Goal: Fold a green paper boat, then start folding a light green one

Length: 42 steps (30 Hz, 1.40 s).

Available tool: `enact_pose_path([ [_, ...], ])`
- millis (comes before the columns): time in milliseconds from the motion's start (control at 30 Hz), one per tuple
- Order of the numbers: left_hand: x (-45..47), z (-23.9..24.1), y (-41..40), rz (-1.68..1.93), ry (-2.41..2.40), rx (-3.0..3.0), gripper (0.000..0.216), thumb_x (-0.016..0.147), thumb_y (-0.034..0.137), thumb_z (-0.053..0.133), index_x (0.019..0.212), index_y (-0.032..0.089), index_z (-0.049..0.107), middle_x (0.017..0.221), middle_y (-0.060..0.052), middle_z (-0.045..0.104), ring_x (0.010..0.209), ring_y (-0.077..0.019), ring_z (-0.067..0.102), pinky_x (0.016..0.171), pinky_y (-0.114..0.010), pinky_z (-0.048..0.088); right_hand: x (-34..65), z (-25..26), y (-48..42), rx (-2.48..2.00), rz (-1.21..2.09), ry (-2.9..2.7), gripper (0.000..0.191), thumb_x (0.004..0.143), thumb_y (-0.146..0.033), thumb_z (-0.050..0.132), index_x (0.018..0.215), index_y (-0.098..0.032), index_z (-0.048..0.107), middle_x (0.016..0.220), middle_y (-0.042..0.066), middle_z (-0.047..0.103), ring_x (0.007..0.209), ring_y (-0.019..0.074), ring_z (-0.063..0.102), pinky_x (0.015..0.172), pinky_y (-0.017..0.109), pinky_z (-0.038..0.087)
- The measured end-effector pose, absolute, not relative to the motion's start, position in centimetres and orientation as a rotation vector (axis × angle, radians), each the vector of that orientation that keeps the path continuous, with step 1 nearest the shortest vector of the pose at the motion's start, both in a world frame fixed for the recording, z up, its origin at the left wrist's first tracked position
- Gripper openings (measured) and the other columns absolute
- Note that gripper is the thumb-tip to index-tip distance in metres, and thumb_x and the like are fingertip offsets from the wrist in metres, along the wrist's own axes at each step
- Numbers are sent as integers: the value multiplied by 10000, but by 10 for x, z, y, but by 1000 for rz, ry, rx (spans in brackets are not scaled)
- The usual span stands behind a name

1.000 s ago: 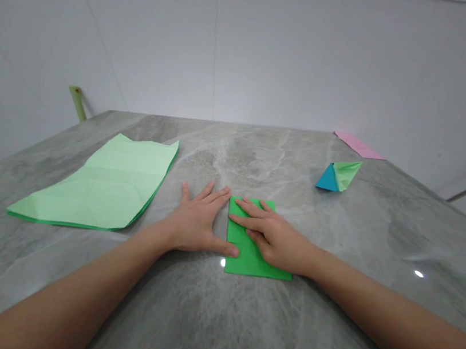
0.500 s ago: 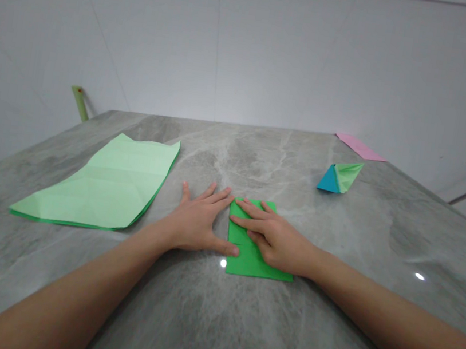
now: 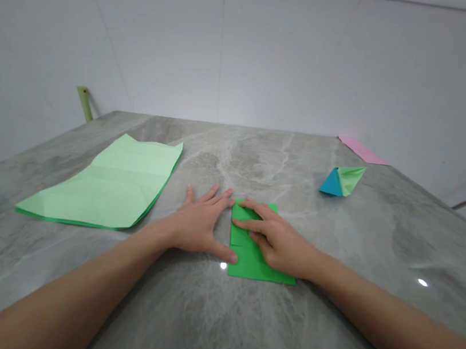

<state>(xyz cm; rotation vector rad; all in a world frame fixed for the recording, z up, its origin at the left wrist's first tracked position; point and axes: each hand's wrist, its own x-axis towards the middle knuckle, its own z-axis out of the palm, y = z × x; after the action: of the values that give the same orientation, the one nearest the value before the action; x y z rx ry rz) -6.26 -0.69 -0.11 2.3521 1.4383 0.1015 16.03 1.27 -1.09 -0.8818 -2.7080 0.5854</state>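
Note:
A small folded dark-green paper (image 3: 253, 261) lies flat on the grey marble table (image 3: 238, 325) in front of me. My right hand (image 3: 276, 238) rests on top of it, fingers stretched out flat and pointing left across the fold. My left hand (image 3: 200, 222) lies flat on the table just to the paper's left, fingers spread, its thumb touching the paper's left edge. Neither hand grips anything.
A stack of large light-green sheets (image 3: 110, 183) lies at the left. A blue-and-green folded paper shape (image 3: 342, 181) stands at the right, with a pink sheet (image 3: 362, 150) behind it by the white wall. A green stick (image 3: 85, 103) leans at the far left corner.
Both hands stay pressed in place on and beside the green paper. The whole scene has shifted slightly down and right in view as my head moved.

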Motion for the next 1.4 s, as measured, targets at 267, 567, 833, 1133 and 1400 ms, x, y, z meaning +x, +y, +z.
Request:
enact_pose_path([
  [267,-63,0,-7,98,1451,2338,1192,600,801,662,1534,195,236,1620,-132,106,1476,-424,7,1066,-750,-81,159,-10,11,-817,557,-2738,560,775,18,507,1229,-256,686,1516,163,373,1421,388,310,1121,623,258],
  [567,-62,1,-7,123,1449,2313,1125,628,766,676,1524,223,266,1622,-125,107,1479,-415,8,1073,-741,-92,159,-11,9,-806,564,-2729,520,809,-14,512,1230,-267,681,1499,163,387,1426,369,302,1106,636,265],
  [833,-62,-1,-10,144,1461,2310,1181,610,773,692,1535,200,234,1616,-125,126,1482,-406,22,1071,-750,-81,157,-10,9,-851,611,-2726,477,839,-44,523,1250,-236,671,1528,189,346,1437,379,277,1120,634,241],
  [1133,-63,-4,-8,147,1458,2328,1154,607,775,694,1523,216,269,1617,-120,126,1487,-389,26,1083,-736,-73,158,-12,11,-772,543,-2719,451,847,-51,527,1226,-239,684,1498,181,402,1435,353,290,1108,607,280],
  [1400,-62,0,-8,126,1466,2313,1146,613,778,686,1520,207,280,1615,-131,131,1484,-399,27,1085,-734,-68,158,-9,10,-749,535,-2726,452,842,-33,516,1214,-219,693,1482,205,419,1435,345,294,1100,600,292],
])
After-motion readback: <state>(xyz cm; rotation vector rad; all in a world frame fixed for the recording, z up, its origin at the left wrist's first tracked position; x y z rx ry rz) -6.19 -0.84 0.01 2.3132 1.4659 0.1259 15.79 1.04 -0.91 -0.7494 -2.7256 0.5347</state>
